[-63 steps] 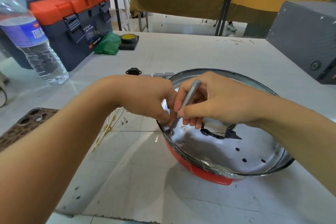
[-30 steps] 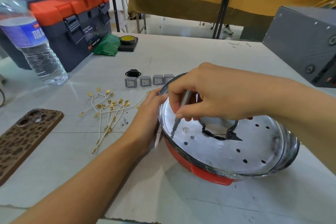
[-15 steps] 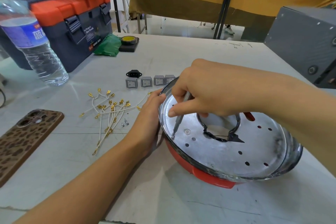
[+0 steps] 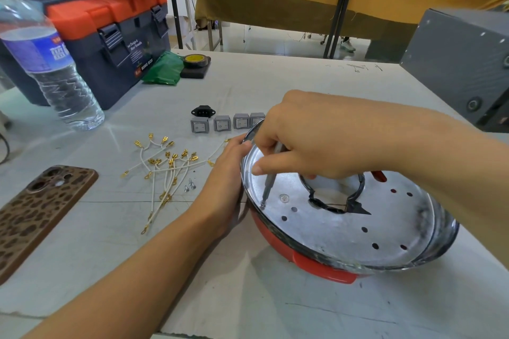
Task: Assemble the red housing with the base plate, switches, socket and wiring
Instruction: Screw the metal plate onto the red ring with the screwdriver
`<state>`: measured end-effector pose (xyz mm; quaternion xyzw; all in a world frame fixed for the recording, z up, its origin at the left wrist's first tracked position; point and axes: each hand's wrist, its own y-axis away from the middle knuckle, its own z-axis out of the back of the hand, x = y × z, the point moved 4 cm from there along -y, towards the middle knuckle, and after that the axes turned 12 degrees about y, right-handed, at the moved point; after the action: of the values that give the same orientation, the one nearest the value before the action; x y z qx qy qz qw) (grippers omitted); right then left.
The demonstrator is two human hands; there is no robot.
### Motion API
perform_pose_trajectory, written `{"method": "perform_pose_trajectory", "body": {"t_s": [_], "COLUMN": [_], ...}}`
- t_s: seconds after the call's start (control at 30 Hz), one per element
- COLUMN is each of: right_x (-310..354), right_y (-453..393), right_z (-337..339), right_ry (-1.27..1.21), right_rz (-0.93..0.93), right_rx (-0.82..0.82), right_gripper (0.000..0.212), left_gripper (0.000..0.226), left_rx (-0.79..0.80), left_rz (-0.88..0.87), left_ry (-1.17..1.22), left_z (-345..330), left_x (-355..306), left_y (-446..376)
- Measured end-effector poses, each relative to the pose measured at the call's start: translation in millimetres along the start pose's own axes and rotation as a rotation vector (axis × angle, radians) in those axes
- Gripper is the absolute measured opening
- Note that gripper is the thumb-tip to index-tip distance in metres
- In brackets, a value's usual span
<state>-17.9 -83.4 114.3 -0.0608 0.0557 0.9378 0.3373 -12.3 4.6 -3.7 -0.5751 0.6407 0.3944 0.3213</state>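
Your right hand (image 4: 316, 137) pinches the screwdriver (image 4: 271, 176) on the base plate (image 4: 344, 231) inside the red housing (image 4: 316, 267), left hand (image 4: 223, 187) cupping its rim; switches (image 4: 221, 123), socket (image 4: 203, 111) and wiring (image 4: 165, 168) lie uninstalled beside it.

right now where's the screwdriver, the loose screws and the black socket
screwdriver (image 4: 269, 181), head view, on its metal shaft just above the tip
loose screws (image 4: 189, 185), head view, on the small cluster beside the wires
black socket (image 4: 203, 111), head view, on its front face
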Motion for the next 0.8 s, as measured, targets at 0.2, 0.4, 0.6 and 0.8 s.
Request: {"method": "perform_pose_trajectory", "body": {"t_s": [0.2, 0.4, 0.6, 0.8], "right_x": [1.7, 0.6, 3.3, 6.7], "right_y": [2.6, 3.5, 2.1, 3.7], "right_z": [0.5, 1.1, 2.6, 3.3], "right_ry": [-0.031, -0.128, 0.047, 0.079], "right_rz": [0.018, 0.045, -0.011, 0.027], "right_rx": [0.003, 0.043, -0.016, 0.014], "right_gripper": [0.026, 0.014, 0.040, 0.029], "left_gripper": [0.034, 0.025, 0.023, 0.029], "left_rx": [0.015, 0.045, 0.030, 0.020], "left_rz": [0.007, -0.021, 0.017, 0.023], "left_ry": [-0.018, 0.021, 0.007, 0.008], "left_z": [-0.4, -1.6, 2.0, 2.3], "left_x": [-0.7, -1.0, 3.2, 2.6], "left_y": [-0.3, -0.2, -2.8, -1.8]}}
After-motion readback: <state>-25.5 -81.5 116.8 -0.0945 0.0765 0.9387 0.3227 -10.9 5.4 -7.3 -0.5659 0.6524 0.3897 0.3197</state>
